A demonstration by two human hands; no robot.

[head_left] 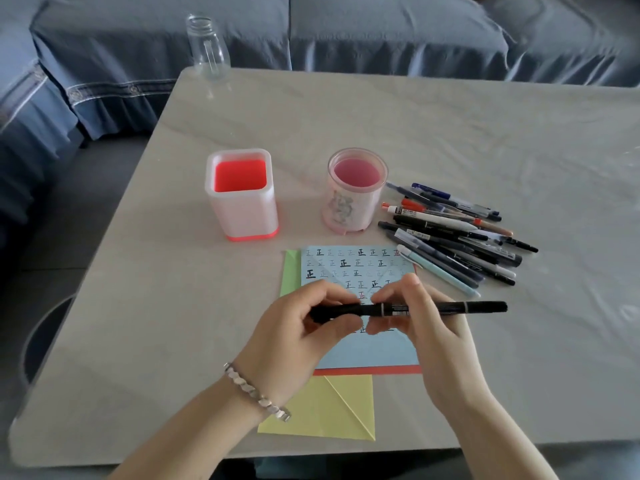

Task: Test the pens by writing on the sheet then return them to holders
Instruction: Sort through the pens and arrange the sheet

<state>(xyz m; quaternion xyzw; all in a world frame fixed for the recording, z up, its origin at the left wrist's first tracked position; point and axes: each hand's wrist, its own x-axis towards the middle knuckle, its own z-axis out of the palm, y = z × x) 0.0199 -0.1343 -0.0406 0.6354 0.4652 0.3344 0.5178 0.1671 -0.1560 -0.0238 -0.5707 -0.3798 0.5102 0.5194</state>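
- A black marker pen [408, 308] lies level in the air just over the near half of the blue sheet [367, 348], held by both hands.
- The left hand [294, 337] has its fingers [332, 296] curled tight round the pen's left end; whether that end is a cap being pulled or pushed cannot be told.
- The right hand [426, 327] pinches the middle of the barrel, thumb below and fingers on top, while the pen's right end sticks out free beyond the sheet's right edge.
- A silver bracelet [256, 393] sits on the left wrist.
- The blue sheet lies on the bench [450, 133], covered in rows of small written characters, some bold black, some faint, a few red.
- Under the sheet a green paper [290, 271] shows at its left edge, a red one [374, 370] along its near edge, and a yellow paper [322, 407] pokes out nearer the person.
- Beyond the sheet stand two holders: a square white one with a red inside [241, 195] beyond its left corner, and a round pink one [355, 192] straight beyond it, the two apart.
- A loose pile of pens [457, 233] lies on the bench right of the sheet, just beside the round holder.
- A clear glass bottle [207, 46] stands far beyond the sheet, at the bench's far left corner.
- A blue-covered sofa [381, 29] runs behind the bench.
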